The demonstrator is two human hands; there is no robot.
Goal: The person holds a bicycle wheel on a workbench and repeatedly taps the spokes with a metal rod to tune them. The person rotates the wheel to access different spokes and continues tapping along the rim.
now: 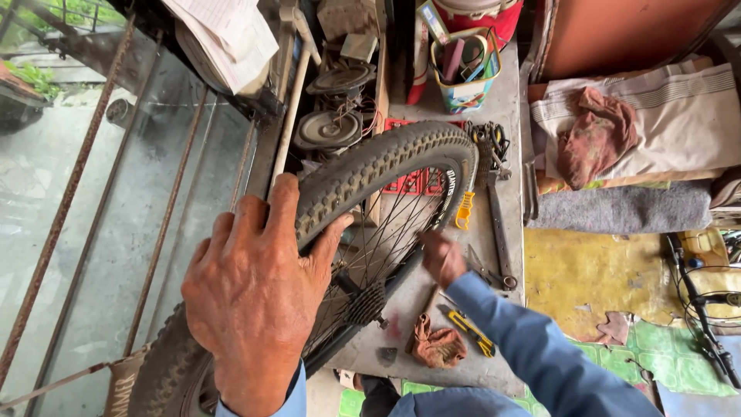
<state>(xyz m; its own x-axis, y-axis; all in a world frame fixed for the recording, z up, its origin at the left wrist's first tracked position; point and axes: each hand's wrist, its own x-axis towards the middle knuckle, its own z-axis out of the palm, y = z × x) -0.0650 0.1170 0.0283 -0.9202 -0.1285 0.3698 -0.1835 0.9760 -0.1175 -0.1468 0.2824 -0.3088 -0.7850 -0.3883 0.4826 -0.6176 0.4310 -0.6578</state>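
On a cluttered grey workbench point(505, 100) beside rusty bars point(73, 193), left hand point(251, 297) fingers clamped on wheel tyre point(370, 166); right hand point(441, 257) fingers unclear.

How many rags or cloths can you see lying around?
2: a reddish rag on the workbench near the right hand, and a red cloth on the folded blankets. Others may be hidden.

This is a small bicycle repair workshop. A grey table point(505, 100) carries a long wrench point(498, 224), a greasy rag point(437, 345) and a tub of tools point(465, 69). A knobby bicycle wheel point(370, 224) stands on it, and old machine parts point(332, 104) are piled beside.
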